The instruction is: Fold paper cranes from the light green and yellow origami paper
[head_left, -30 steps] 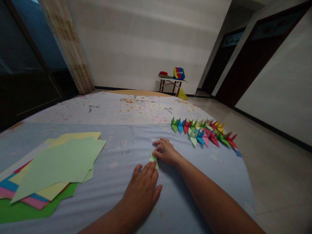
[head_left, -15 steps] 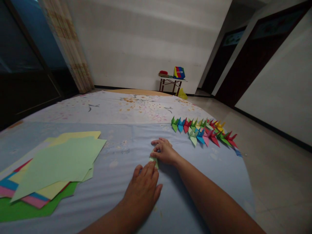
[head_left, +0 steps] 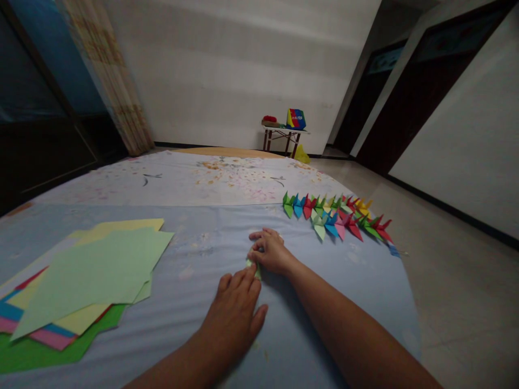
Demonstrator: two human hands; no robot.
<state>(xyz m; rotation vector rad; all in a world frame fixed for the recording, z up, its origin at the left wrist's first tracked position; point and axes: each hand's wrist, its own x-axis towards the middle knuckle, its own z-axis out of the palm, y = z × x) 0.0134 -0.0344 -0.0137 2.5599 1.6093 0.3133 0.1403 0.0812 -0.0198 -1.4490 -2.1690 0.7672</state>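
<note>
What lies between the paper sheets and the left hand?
Nothing: between the sheets and the left hand only bare blue cloth shows, in the head view.

Left hand (head_left: 237, 313) slid forward over folded green paper (head_left: 251, 266); right hand (head_left: 271, 251) closer, less paper showing.

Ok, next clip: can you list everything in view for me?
folded paper: one, light green, on the blue cloth between the hands
paper sheets: several, pale green, yellow, pink, blue, red, green, fanned stack at left
paper cranes: many, mixed colours, rows near the cloth's right edge
blue cloth: one, pale blue, under all of these
floral cloth: one, whitish, beyond the blue one
small table: one, by the far wall
box: one, multicoloured, on the small table
curtain: one, beige, far left
left hand: flat, fingertips at the folded paper
right hand: fingers curled on the folded paper
</note>
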